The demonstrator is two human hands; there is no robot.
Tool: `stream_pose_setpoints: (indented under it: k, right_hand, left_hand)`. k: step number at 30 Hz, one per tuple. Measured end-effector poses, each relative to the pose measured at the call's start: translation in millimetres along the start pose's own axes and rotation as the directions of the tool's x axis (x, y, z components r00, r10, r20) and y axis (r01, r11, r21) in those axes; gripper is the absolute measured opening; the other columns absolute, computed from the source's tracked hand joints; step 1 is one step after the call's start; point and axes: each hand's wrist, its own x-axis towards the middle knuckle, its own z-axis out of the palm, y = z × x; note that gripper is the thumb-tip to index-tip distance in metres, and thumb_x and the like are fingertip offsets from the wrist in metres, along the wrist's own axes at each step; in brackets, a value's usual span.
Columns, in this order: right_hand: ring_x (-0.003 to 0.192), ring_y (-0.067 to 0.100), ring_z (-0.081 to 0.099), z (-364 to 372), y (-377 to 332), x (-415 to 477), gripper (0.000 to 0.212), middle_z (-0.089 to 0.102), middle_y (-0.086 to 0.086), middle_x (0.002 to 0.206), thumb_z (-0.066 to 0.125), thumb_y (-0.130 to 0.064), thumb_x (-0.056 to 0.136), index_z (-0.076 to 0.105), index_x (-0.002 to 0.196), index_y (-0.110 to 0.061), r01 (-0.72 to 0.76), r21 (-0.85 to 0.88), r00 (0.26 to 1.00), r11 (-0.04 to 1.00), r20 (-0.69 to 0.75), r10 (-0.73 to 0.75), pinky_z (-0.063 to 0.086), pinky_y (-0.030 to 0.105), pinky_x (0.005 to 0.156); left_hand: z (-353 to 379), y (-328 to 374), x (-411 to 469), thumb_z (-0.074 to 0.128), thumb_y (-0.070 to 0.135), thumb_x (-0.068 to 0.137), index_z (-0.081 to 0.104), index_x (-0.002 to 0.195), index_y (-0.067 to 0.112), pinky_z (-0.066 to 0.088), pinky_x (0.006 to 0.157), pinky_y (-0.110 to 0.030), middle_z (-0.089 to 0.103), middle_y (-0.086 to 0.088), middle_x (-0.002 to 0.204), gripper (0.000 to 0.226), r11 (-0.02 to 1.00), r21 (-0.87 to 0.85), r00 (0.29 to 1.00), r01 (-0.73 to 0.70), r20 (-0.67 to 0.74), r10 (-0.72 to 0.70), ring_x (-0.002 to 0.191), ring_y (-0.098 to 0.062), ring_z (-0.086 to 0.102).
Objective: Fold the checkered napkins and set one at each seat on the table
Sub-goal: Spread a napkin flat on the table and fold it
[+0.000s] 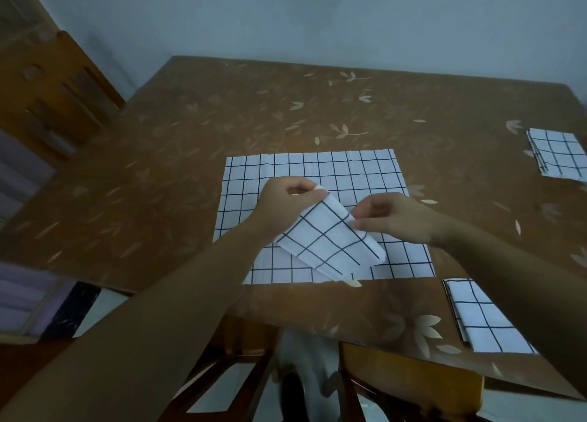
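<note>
A: Where does it stand?

B: Take the table [317,110] as the mark. Largest on it is an unfolded napkin [317,174], flat near its front edge. Two folded napkins look already set: one [489,317] at the front right corner, one [557,155] at the right edge. So I judge two seats done, more left.

A: And the hands?

B: Both hold a third folded napkin [330,240] just above the flat one. The left hand [282,199] pinches its upper corner; the right hand [400,218] pinches its right edge.

A: Room?

B: Plenty: the table's far half and left side are bare. A chair [54,94] stands beyond the left edge.
</note>
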Motion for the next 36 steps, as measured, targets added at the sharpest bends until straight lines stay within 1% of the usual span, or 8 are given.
stream_pose_setpoints:
  k: [3,7,12,18,23,30,33,36]
  right_hand:
    - [0.055,0.018,0.046,12,-22,2,0.037,0.048,0.007,0.062,0.072,-0.038,0.083,0.058,0.070,-0.006,0.079,0.022,0.997,0.997,0.021,-0.079,0.035,0.019,0.051]
    - [0.061,0.023,0.027,13,-25,4,0.048,0.030,0.009,0.068,0.070,-0.028,0.086,0.043,0.070,0.008,0.102,0.086,0.994,0.991,-0.054,-0.098,0.024,0.028,0.053]
    - [0.062,0.023,0.044,1,-9,2,0.039,0.042,0.007,0.058,0.067,-0.020,0.089,0.052,0.053,-0.017,0.060,0.246,0.995,0.967,-0.090,-0.038,0.040,0.033,0.066]
    - [0.071,0.020,0.063,1,-12,8,0.025,0.066,0.007,0.076,0.063,-0.028,0.091,0.067,0.080,-0.006,0.082,0.321,0.991,0.943,-0.129,-0.042,0.052,0.036,0.074]
    - [0.069,0.026,0.059,2,-14,15,0.032,0.063,0.012,0.074,0.056,-0.035,0.095,0.063,0.072,-0.014,0.021,0.502,0.968,0.864,-0.228,0.109,0.048,0.033,0.071]
    - [0.096,0.033,0.069,-1,14,-1,0.028,0.072,0.020,0.104,0.067,-0.020,0.087,0.069,0.104,0.003,-0.245,0.458,0.969,0.854,0.117,0.216,0.051,0.042,0.085]
    - [0.100,0.031,0.069,6,18,-1,0.027,0.072,0.017,0.107,0.060,-0.016,0.092,0.066,0.111,0.002,-0.203,0.613,0.976,0.763,0.067,0.206,0.056,0.037,0.084]
    - [0.100,0.029,0.069,13,24,5,0.028,0.072,0.015,0.107,0.061,-0.020,0.093,0.065,0.113,-0.001,-0.202,0.653,0.965,0.730,0.007,0.261,0.055,0.040,0.087]
  left_hand:
    - [7,6,-1,0.079,0.015,0.078,0.074,0.085,0.015,0.050,0.073,-0.016,0.071,0.003,0.082,0.008,0.997,0.067,0.995,-0.048,0.094,0.042,0.076,-0.003,0.064]
    - [1,11,-3,0.080,0.011,0.076,0.064,0.102,0.017,0.053,0.069,-0.026,0.071,0.006,0.080,0.032,0.998,0.045,0.985,0.036,0.167,-0.044,0.073,-0.012,0.066]
    - [-16,3,-4,0.077,0.016,0.081,0.072,0.094,0.013,0.056,0.065,-0.024,0.073,-0.001,0.086,0.014,0.974,0.189,0.954,0.125,0.246,-0.170,0.080,-0.016,0.070]
    - [-10,1,-2,0.075,0.018,0.082,0.075,0.087,0.007,0.058,0.062,-0.025,0.074,-0.011,0.084,0.012,0.971,0.227,0.967,0.067,0.223,-0.119,0.074,-0.019,0.071]
    - [1,3,-1,0.073,0.019,0.085,0.072,0.078,0.001,0.058,0.056,-0.028,0.071,-0.008,0.068,0.020,0.993,-0.014,0.992,0.116,0.060,-0.115,0.059,-0.015,0.068]
    - [5,-7,6,0.068,0.025,0.089,0.070,0.078,0.007,0.061,0.071,-0.039,0.073,-0.009,0.079,0.021,0.881,-0.399,0.930,0.253,-0.151,-0.335,0.075,-0.022,0.070]
    - [11,-18,0,0.056,0.044,0.094,0.068,0.102,0.013,0.057,0.077,-0.043,0.074,-0.011,0.102,0.035,0.712,-0.544,0.884,0.445,0.141,-0.445,0.093,-0.026,0.069]
    - [25,-32,-10,0.060,0.037,0.093,0.064,0.114,0.017,0.055,0.086,-0.045,0.072,-0.007,0.109,0.029,0.735,-0.344,0.806,0.584,0.352,-0.476,0.103,-0.026,0.067]
